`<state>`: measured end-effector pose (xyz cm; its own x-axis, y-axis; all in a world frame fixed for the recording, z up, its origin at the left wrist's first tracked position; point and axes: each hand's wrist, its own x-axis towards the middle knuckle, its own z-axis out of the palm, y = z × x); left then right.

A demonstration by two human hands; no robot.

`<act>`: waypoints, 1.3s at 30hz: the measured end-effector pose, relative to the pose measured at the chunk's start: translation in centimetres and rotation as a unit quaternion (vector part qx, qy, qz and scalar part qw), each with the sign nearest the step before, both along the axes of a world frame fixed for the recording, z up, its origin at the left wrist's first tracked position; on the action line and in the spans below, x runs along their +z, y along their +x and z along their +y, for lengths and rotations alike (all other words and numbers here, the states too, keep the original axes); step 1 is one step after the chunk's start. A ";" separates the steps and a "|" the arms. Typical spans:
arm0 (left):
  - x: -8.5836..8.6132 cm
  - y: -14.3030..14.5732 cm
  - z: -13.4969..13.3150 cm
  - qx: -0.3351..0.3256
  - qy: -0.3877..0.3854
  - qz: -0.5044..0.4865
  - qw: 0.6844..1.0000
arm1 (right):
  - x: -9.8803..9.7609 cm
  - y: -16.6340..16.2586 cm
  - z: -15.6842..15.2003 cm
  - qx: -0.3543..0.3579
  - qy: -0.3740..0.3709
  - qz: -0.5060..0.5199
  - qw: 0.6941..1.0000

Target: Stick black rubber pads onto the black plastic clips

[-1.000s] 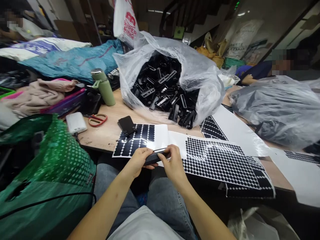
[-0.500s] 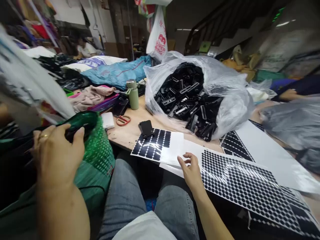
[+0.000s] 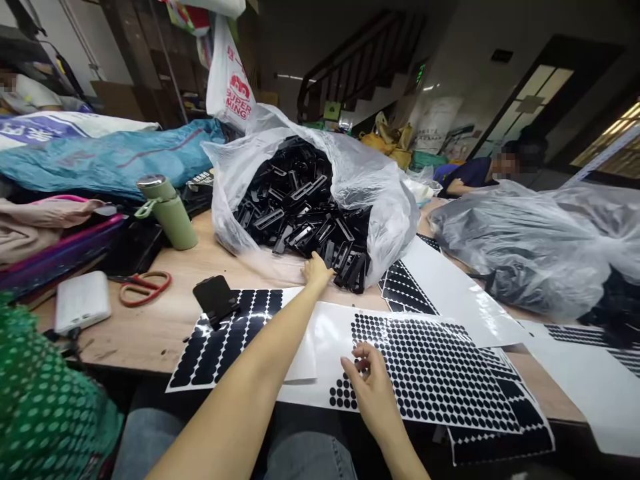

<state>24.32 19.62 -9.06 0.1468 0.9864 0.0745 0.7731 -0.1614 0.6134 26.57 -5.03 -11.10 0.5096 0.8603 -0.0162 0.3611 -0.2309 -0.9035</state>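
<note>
My left hand (image 3: 317,272) reaches to the front of a clear plastic bag (image 3: 395,220), at the edge of a heap of black plastic parts (image 3: 305,200) with slots. Its fingers are mostly hidden against the parts, so its grip is unclear. Over a white sheet of round black stickers (image 3: 430,373) hovers my right hand (image 3: 375,390), thumb and fingers curved and apart, nothing seen between them. Under my left forearm lies a sheet of larger black stickers (image 3: 225,340). A small black stand-like piece (image 3: 215,298) rests on its upper left corner.
Red-handled scissors (image 3: 145,288), a white box-shaped device (image 3: 83,301) and a green flask (image 3: 170,213) stand to the left. A green dotted bag (image 3: 50,393) is at lower left. More sticker sheets and a grey plastic bag (image 3: 540,247) lie right. A person (image 3: 470,175) sits beyond.
My left hand has left the green bag and moved right to the black parts. The view has turned right. My right hand is now over the round stickers, still open.
</note>
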 end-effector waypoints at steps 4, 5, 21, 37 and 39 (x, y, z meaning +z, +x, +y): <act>0.5 -2.7 1.2 -0.047 0.024 -0.015 0.998 | 0.5 0.4 1.0 0.003 -0.020 -0.003 1.000; 1.1 -4.2 1.2 -0.061 0.040 -0.022 0.997 | 0.6 0.1 1.6 0.017 -0.026 -0.001 1.000; -1.2 -25.8 -12.4 -0.182 0.058 0.072 0.979 | 0.4 -11.2 10.5 0.144 -0.178 -0.255 0.939; -0.8 -27.0 -14.0 -0.166 0.083 -0.056 0.981 | 4.5 -6.8 7.0 0.217 -0.017 0.064 0.974; 0.2 -26.4 -14.3 -0.200 0.067 -0.051 0.976 | 5.7 -6.0 6.5 0.250 -0.025 0.095 0.963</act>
